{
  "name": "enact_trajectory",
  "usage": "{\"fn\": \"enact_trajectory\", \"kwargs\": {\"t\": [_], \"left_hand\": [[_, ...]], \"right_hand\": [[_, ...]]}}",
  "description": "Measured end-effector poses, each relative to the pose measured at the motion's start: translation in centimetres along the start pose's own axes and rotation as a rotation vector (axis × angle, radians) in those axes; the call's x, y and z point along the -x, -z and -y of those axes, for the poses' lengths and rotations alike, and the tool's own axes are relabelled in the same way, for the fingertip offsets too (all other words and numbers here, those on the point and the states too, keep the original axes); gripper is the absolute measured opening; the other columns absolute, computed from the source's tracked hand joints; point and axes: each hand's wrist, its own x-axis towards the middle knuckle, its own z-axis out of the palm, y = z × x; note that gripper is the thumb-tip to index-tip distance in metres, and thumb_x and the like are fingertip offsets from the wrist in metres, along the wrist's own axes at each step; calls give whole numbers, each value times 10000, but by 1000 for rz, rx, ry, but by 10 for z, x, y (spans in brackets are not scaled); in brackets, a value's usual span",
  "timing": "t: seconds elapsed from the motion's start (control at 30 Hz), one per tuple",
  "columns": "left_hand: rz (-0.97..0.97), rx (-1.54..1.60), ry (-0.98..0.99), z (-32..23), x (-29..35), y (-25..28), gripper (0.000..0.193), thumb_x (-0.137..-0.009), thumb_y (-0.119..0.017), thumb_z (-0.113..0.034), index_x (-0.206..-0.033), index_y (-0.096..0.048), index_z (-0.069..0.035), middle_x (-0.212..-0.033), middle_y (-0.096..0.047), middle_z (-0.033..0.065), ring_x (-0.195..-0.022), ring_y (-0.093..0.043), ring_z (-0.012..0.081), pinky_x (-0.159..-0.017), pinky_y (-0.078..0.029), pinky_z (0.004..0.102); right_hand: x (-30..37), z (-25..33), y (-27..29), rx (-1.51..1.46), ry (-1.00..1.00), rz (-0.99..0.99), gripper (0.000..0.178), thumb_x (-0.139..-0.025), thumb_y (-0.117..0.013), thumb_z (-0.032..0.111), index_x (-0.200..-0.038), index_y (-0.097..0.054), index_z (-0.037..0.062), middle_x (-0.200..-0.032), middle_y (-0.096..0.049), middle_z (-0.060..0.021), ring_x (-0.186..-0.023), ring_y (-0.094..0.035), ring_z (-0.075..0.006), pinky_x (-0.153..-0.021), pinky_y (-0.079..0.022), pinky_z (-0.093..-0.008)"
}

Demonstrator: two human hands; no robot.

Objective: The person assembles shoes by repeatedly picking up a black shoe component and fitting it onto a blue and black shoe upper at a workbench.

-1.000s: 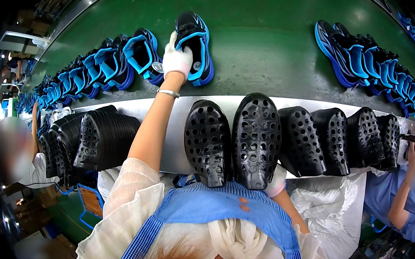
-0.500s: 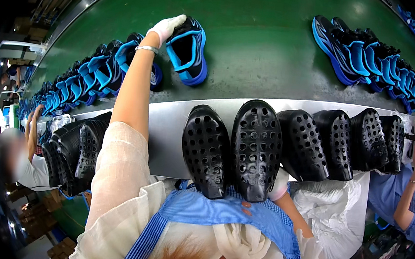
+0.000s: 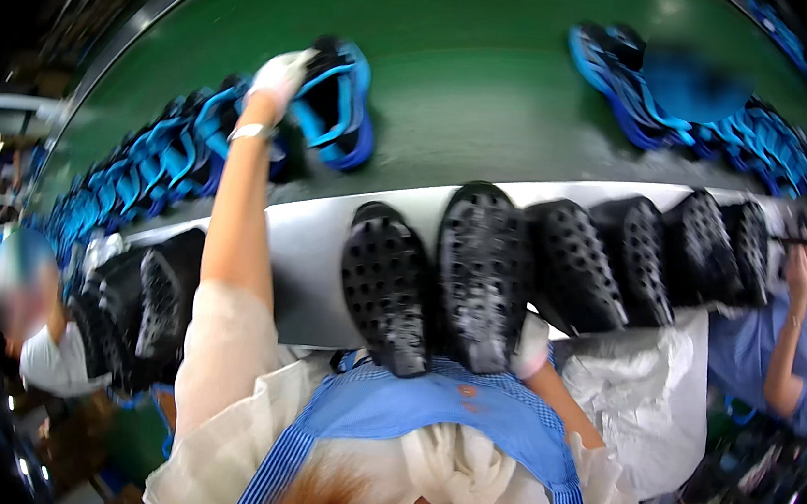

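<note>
In a white glove, my left hand point(image 3: 279, 77) is stretched far forward against the left side of a black and blue sneaker point(image 3: 362, 117) standing on a green surface. Its fingers are smeared by motion, so I cannot tell whether they grip the shoe. My right hand point(image 3: 532, 350), also gloved, is low beside a large black perforated foot-shaped form point(image 3: 484, 274), which hides its fingers. A second such form point(image 3: 386, 284) leans just left of that one, in front of my blue apron point(image 3: 408, 403).
Rows of similar sneakers point(image 3: 145, 164) line the left, with more sneakers point(image 3: 623, 93) at the right. Further black forms point(image 3: 577, 269) rest along the metal ledge point(image 3: 302, 242). People sit on both sides; a white bag point(image 3: 642, 401) hangs at the right.
My left hand has drawn back a little toward me along the sneaker, from its toe. My right hand stays behind the black form. The whole view has shifted slightly.
</note>
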Motion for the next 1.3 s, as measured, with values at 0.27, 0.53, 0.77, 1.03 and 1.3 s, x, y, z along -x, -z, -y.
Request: {"fn": "enact_trajectory", "kwargs": {"t": [0.27, 0.53, 0.77, 1.03, 1.3], "left_hand": [[-548, -109, -222, -63, 150, -9, 214, -896, -578, -184, -983, -661, -7, -1013, -647, 145, -921, -617, 285, -845, -474, 336], [304, -258, 8, -47, 106, 7, 310, -713, -653, -233, -876, -617, 28, -742, -617, 169, -593, -579, 299, -603, -496, 386], [505, -86, 131, 7, 79, 9, 291, -758, -680, -171, -905, -605, 69, -775, -615, 96, -633, -544, 170, -575, -474, 341], [140, -359, -85, 40, 67, -3, 334, -806, -659, -198, -942, -586, 98, -832, -622, 109, -723, -544, 188, -672, -471, 358], [75, -441, -74, 8, 77, -34, 341, -811, -653, -206, -945, -583, 99, -836, -622, 119, -726, -543, 203, -679, -470, 362]], "right_hand": [[-10, -3, -30, 46, 148, -21, 53, -772, -590, 171, -782, -598, 120, -762, -588, -62, -740, -599, -271, -637, -501, -384], [-7, 8, -52, 141, 127, -178, 240, -841, -560, 264, -679, -517, 93, -650, -532, -74, -632, -581, -276, -548, -473, -403], [-9, 10, -63, 177, 68, -98, 214, -808, -567, 280, -707, -548, 92, -695, -579, -64, -664, -602, -274, -530, -476, -419], [-9, 19, -58, 243, 149, -166, 234, -819, -522, 257, -672, -592, 88, -684, -617, -84, -643, -618, -287, -527, -487, -405], [-12, 15, -63, 243, 196, -271, 272, -824, -519, 257, -616, -577, 92, -646, -617, -75, -597, -615, -277, -492, -484, -396]]}}
